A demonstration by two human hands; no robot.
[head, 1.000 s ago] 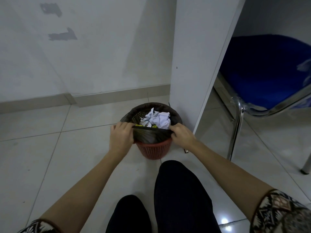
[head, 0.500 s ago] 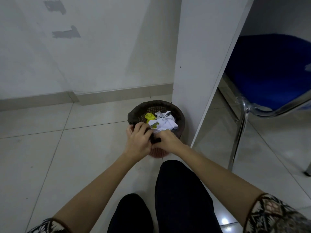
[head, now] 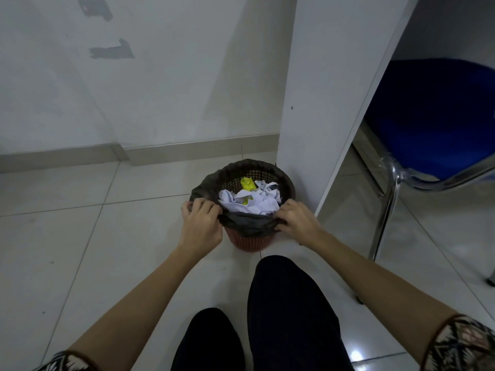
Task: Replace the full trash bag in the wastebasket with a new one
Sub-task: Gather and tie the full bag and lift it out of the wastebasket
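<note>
A small red mesh wastebasket (head: 250, 241) stands on the tiled floor beside a white desk panel. A dark trash bag (head: 247, 223) lines it, its edge folded over the rim. Crumpled white paper (head: 251, 202) and a yellow scrap (head: 247, 183) fill the bag. My left hand (head: 201, 220) pinches the bag's edge at the near left of the rim. My right hand (head: 297, 219) pinches the bag's edge at the near right. The bag's near edge is stretched between both hands.
The white desk side panel (head: 321, 103) rises just right of the basket. A blue chair (head: 434, 124) with chrome legs stands under the desk at right. A white wall with baseboard runs behind. My dark-trousered knees (head: 281, 317) are close below the basket.
Half a second ago both hands met at the middle of the near rim; now they have spread apart to the left and right sides, holding the bag's edge.
</note>
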